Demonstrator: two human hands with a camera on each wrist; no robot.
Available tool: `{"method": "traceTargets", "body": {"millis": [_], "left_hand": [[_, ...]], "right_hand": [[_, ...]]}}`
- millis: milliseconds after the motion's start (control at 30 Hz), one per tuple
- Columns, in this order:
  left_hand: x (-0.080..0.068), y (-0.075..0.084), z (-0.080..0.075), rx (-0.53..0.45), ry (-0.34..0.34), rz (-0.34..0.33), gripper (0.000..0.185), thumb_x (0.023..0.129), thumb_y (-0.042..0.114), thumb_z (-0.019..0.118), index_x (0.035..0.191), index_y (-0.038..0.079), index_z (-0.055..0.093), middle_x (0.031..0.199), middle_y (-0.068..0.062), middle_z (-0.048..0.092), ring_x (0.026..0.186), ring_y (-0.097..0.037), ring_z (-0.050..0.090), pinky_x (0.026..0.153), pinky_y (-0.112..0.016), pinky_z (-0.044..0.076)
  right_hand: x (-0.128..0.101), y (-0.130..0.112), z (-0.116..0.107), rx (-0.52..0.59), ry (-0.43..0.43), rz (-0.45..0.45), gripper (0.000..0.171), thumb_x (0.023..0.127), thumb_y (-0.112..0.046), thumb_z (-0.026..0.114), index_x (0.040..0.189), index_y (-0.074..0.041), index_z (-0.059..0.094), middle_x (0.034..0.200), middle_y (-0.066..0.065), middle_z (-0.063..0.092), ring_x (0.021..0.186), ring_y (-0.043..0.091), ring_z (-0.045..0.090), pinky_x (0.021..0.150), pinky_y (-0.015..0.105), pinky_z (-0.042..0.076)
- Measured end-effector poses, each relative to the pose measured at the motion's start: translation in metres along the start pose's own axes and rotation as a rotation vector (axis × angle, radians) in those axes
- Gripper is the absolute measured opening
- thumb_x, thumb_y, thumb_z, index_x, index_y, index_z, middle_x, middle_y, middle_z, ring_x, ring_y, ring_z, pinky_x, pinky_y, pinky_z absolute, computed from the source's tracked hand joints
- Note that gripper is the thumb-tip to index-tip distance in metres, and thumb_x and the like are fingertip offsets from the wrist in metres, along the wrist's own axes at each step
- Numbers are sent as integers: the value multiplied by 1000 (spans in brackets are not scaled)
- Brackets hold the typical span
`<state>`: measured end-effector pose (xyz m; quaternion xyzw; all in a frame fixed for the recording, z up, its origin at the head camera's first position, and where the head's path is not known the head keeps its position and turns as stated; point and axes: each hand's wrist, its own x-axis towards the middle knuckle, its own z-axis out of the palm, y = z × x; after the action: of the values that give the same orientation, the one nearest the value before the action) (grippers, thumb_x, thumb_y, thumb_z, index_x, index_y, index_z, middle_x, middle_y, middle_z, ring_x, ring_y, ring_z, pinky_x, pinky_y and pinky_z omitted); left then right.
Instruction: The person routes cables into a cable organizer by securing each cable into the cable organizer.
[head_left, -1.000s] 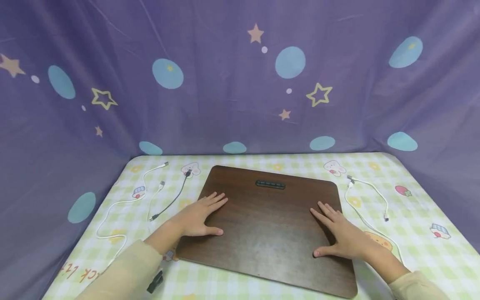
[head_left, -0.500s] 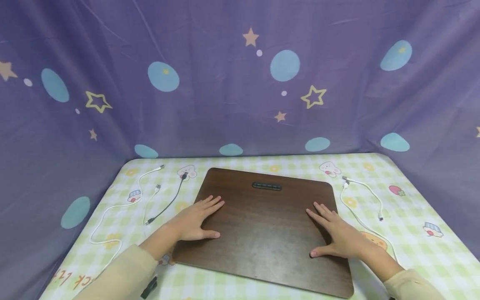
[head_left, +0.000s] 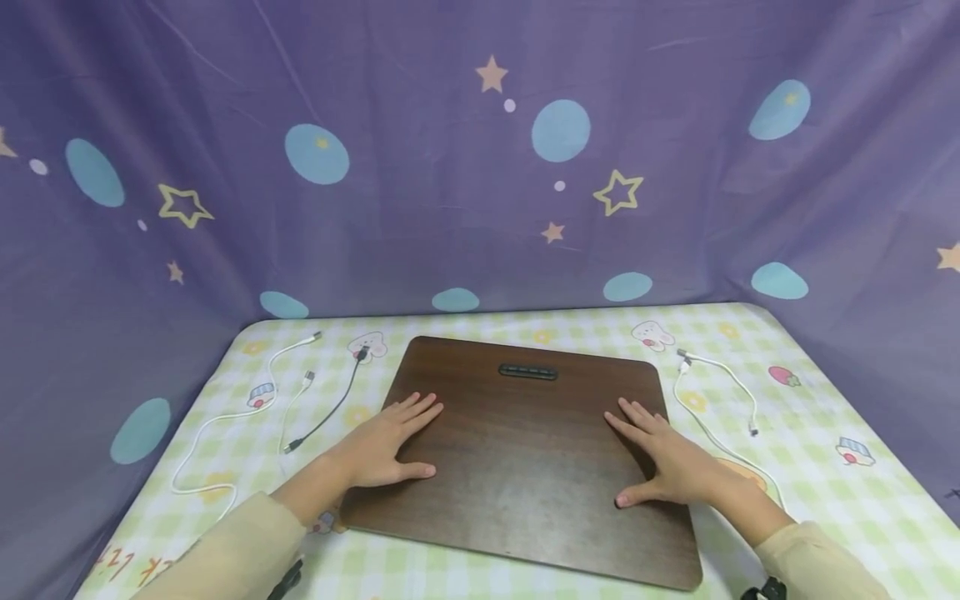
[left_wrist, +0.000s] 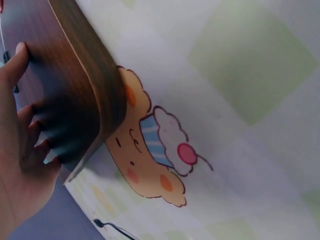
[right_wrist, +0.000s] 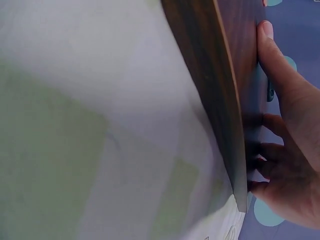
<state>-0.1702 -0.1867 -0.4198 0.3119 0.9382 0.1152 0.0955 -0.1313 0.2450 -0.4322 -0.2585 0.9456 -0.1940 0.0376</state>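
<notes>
Two flat hands are laid on a dark brown, rounded-corner wooden board (head_left: pixel 525 454), which lies in the middle of a table covered by a green-and-white checked cloth with cartoon prints (head_left: pixel 810 467). A small dark slotted insert (head_left: pixel 528 372) is set near the board's far edge. The left hand (head_left: pixel 386 442) is pressed palm-down on the left part of the board, fingers straight and spread, thumb out, nothing grasped; the right hand (head_left: pixel 671 467) is placed likewise on the right part. In the wrist views the fingers are seen flat against the brown surface beside the board's pale edge (left_wrist: pixel 95 95), with a cartoon cupcake print (left_wrist: pixel 155 155) just beside that edge.

Should the board be steadied or slid, even downward pressure from both palms is judged best, so that one corner is not pivoted and the cloth is not dragged into folds.

Left of the board, a short black cable (head_left: pixel 330 410) and two white cables (head_left: pixel 225 417) are laid on the cloth; right of it, a further white cable (head_left: pixel 720 417) is seen, apart from the board. Behind, a purple curtain with stars and blue dots (head_left: pixel 450 167) is hung.
</notes>
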Motion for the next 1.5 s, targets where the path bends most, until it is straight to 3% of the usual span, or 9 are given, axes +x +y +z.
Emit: {"method": "traceTargets", "body": {"millis": [600, 1000, 1233, 1500], "left_hand": [[2, -6, 5, -14, 17, 9, 90, 84, 65, 57, 153, 17, 25, 161, -8, 22, 148, -37, 20, 119, -57, 24], [4, -13, -1, -27, 10, 31, 92, 82, 64, 61, 153, 18, 24, 162, -9, 20, 149, -38, 18, 119, -59, 23], [6, -13, 2, -26, 2, 14, 93, 83, 67, 57, 154, 21, 20, 163, -7, 16, 150, -36, 12, 121, -58, 20], [-1, -6, 6, -37, 15, -20, 92, 83, 66, 58, 154, 19, 22, 163, -7, 15, 150, -37, 12, 121, -58, 20]], "right_hand": [[3, 6, 3, -2, 15, -37, 113, 60, -68, 75, 147, -7, 37, 154, 31, 26, 137, 56, 28, 109, 70, 27], [-9, -3, 2, -2, 44, 31, 109, 64, -67, 74, 147, -5, 37, 153, 33, 25, 136, 58, 26, 101, 71, 37], [-9, 0, 1, 67, 30, 31, 108, 65, -59, 78, 148, -6, 35, 155, 32, 20, 138, 59, 20, 107, 73, 24], [-5, 4, 2, 98, 20, 13, 108, 64, -59, 78, 148, -6, 35, 155, 33, 20, 139, 59, 18, 107, 74, 22]]}}
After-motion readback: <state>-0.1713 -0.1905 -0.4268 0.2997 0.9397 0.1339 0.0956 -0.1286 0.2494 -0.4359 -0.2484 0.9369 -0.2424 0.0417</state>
